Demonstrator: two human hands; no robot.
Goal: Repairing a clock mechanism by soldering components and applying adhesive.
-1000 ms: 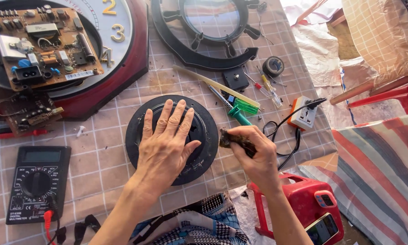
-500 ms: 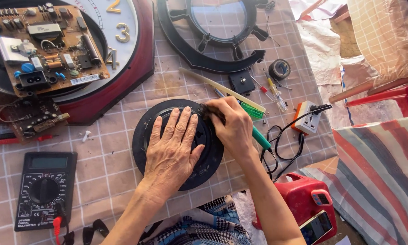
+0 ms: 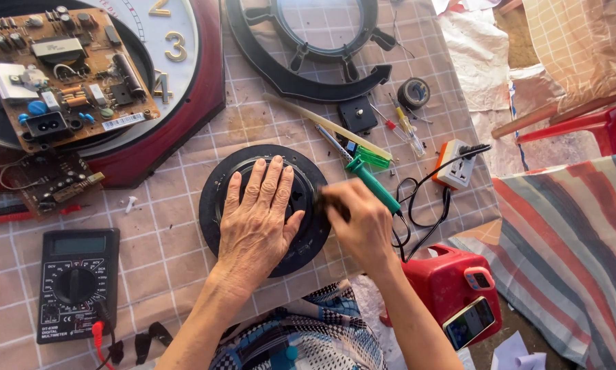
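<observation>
Here the right hand sits just right of the frame's centre, its grip closed around a small dark object whose kind is blurred beyond telling, pressed at the right rim of a round black disc. The left hand lies flat on that disc, fingers spread and gripping nothing, palm covering its middle. The disc rests on the checked cloth of the table, in the centre of the frame.

Just right of the right hand a green-handled tool lies slanted, and beyond it a black cable loops toward a white and orange socket block. Above these are a small black square part, a roll of dark tape and a black ring frame at the top centre. At the upper left a brown circuit board lies on a red-rimmed clock face. A black multimeter sits at the lower left, and a red case with a phone at the lower right.
</observation>
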